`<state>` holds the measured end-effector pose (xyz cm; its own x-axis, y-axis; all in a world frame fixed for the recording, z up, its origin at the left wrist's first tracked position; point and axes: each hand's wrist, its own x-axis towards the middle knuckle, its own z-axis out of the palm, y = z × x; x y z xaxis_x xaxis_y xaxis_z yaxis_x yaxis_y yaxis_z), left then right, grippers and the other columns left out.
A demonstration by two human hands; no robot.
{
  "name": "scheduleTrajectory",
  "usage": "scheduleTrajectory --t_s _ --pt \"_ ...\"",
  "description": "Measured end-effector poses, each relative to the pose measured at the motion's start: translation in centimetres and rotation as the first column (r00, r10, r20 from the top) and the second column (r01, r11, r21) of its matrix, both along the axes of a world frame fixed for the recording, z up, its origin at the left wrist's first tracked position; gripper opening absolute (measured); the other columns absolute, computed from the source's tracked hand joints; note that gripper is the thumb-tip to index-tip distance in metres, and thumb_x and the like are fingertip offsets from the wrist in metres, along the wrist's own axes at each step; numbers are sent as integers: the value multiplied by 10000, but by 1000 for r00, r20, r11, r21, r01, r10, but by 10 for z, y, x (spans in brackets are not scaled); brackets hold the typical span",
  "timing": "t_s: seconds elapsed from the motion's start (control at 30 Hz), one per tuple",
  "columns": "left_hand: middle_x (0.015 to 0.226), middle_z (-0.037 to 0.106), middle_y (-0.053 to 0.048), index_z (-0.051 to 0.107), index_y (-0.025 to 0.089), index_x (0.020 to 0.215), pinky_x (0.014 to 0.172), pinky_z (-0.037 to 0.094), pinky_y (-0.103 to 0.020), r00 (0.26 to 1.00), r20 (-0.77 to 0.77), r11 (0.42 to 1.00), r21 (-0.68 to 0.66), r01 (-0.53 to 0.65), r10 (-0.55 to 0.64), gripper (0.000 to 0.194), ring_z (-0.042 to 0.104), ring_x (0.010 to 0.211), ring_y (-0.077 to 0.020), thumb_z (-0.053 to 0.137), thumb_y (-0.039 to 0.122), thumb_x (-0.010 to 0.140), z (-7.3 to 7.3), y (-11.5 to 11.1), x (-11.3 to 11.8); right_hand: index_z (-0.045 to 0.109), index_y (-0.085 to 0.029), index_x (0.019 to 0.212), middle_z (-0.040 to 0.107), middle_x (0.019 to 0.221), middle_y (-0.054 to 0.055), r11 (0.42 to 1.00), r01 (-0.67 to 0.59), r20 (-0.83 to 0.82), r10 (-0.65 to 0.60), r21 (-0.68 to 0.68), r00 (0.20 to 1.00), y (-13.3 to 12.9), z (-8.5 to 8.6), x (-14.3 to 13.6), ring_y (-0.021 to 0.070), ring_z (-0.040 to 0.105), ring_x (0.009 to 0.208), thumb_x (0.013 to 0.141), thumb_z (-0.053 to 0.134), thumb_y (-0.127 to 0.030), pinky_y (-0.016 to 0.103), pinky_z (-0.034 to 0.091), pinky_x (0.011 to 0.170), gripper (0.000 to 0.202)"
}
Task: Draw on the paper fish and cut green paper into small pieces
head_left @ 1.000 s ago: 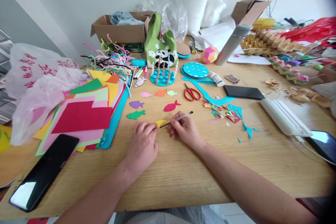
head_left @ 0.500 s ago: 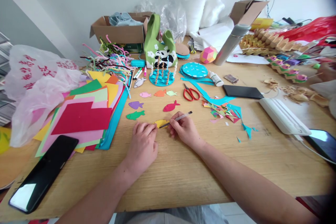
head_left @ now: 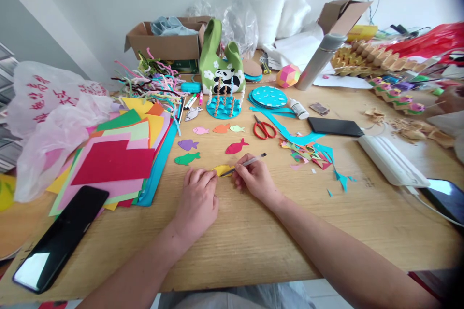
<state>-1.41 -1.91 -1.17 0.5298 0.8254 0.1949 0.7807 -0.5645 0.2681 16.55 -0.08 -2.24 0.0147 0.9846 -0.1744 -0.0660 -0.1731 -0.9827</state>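
A yellow paper fish (head_left: 222, 169) lies on the table between my hands, its ends partly covered by fingers. My left hand (head_left: 198, 195) rests palm down with fingers bent together, its fingertips holding the fish's left end against the wood. In my right hand (head_left: 254, 177) is a slim grey pen (head_left: 255, 160), shut in a writing grip, with its tip on the yellow fish. Beyond lie a red fish (head_left: 237, 146), a green fish (head_left: 187, 159), a purple fish (head_left: 187, 144), and smaller pink (head_left: 200, 130), orange (head_left: 221, 128) and pale green (head_left: 237, 128) fish.
Red-handled scissors (head_left: 264, 129) and colored paper scraps (head_left: 308, 153) lie beyond my right hand. Stacked colored paper (head_left: 112, 164) and a black phone (head_left: 61, 239) are at left. A white power bank (head_left: 393, 160) sits at right. Behind stand a blue egg-carton craft (head_left: 224, 107) and a grey bottle (head_left: 321, 62).
Almost nothing differs. Both hands stay in place around the yellow fish, with the pen tip still on it.
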Motion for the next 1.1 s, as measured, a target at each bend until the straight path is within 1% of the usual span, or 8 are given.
scheduleTrajectory --t_s 0.2,0.4,0.7,0.93,1.1 --pt "1206 639 -90 621 148 1183 1106 303 -517 1000 3 1000 9 3 -3 478 493 1146 -274 490 49 734 -1 0 0 438 -214 772 558 530 -62 1000 -5 6 5 0 1000 0 -1 0 96 519 392 774 612 -360 201 432 353 228" --pt "1208 635 -103 616 124 1185 1116 288 -513 1000 13 1000 2 -2 2 468 484 1159 -275 496 53 739 -2 0 0 434 -217 778 560 525 -64 1000 5 -2 -5 5 1000 0 -3 1 97 513 384 773 612 -352 202 433 346 225" --pt "1214 631 -99 612 137 1186 1099 314 -512 1000 11 1000 0 -2 2 467 489 1150 -275 490 52 743 -1 0 1 442 -214 774 559 515 -64 1000 11 9 -11 6 1000 1 -4 1 96 512 375 769 614 -360 196 426 337 226" --pt "1201 635 -93 611 147 1192 1056 374 -493 999 45 1000 24 4 -5 487 485 1143 -273 482 34 737 -2 0 1 441 -214 779 559 520 -65 1000 6 4 -6 23 1000 1 -4 0 92 510 373 781 600 -361 192 425 338 216" --pt "1211 629 -89 625 163 1176 1035 403 -489 999 43 1000 21 8 -9 474 482 1148 -276 485 38 740 -2 0 0 437 -216 763 557 521 -66 999 12 23 -13 34 1000 2 -5 1 93 517 370 777 591 -325 185 420 330 190"
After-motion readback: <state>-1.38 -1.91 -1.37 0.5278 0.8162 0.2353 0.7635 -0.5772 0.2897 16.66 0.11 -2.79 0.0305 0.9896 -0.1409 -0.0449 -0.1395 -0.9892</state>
